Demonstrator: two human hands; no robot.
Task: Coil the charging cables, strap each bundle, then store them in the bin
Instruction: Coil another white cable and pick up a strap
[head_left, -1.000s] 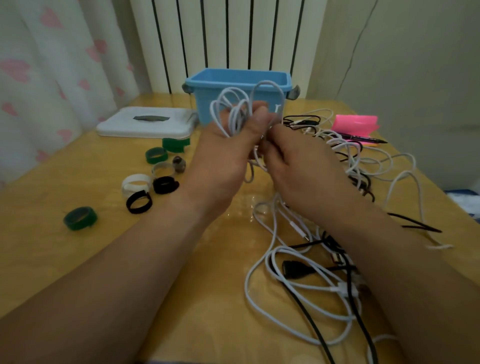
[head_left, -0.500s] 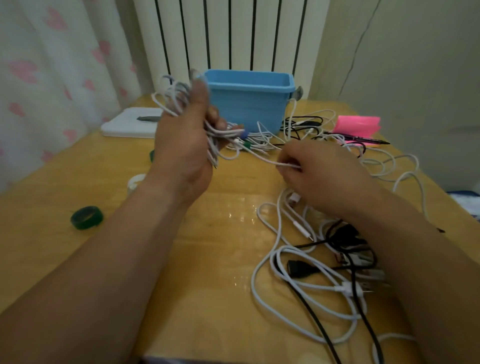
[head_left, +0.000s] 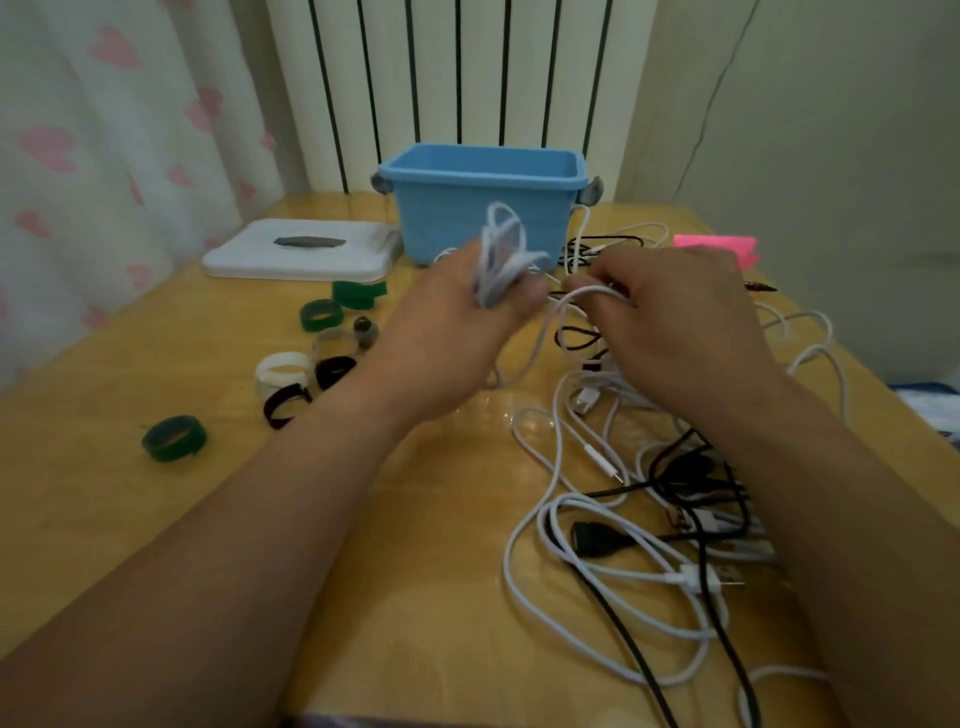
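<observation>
Gripping white cable coil (head_left: 501, 260), left fingers (head_left: 522, 304); right fingers (head_left: 613, 280) pinching strand (head_left: 550, 322); bin (head_left: 478, 208) contents hidden.

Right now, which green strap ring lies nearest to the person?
The dark green strap ring lying alone at the near left; the other green ones sit farther back.

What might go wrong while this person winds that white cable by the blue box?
1. The white cable between the left hand and right hand seems to run down into the tangled pile; pulling may drag the whole tangle along.
2. The coil is unstrapped; easing the grip to reach a green strap could let loops spring open.
</observation>
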